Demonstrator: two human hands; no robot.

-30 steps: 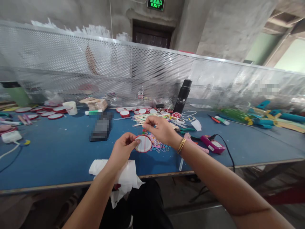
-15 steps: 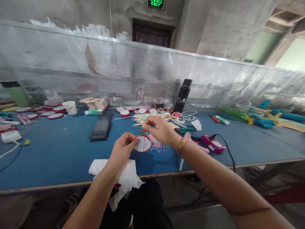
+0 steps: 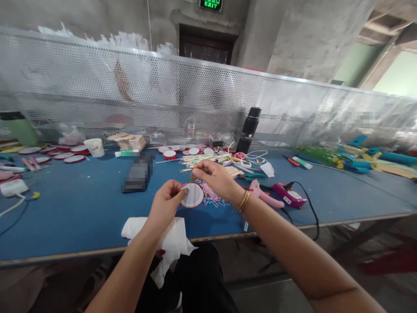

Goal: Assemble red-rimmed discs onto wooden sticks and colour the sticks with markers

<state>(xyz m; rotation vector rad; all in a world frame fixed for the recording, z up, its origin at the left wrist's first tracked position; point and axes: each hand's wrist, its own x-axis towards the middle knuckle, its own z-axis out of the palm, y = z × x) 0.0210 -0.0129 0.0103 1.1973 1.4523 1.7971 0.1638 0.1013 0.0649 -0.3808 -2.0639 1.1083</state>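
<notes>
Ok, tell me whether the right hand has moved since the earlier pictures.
Yes, slightly: against the pink tool on the table, the right hand has shifted left in the view, more of the tool showing.

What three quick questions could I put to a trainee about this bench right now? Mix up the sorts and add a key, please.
1. Multiple choice: what does the left hand hold?
a) a white paper cup
b) a pale round disc with a red rim
c) a green bottle

2. True or false: a gold bracelet circles the wrist of the right hand.

3. Short answer: which is nearer the perforated panel, the black bottle or the pink tool?

Key: 1: b. 2: true. 3: the black bottle.
</notes>
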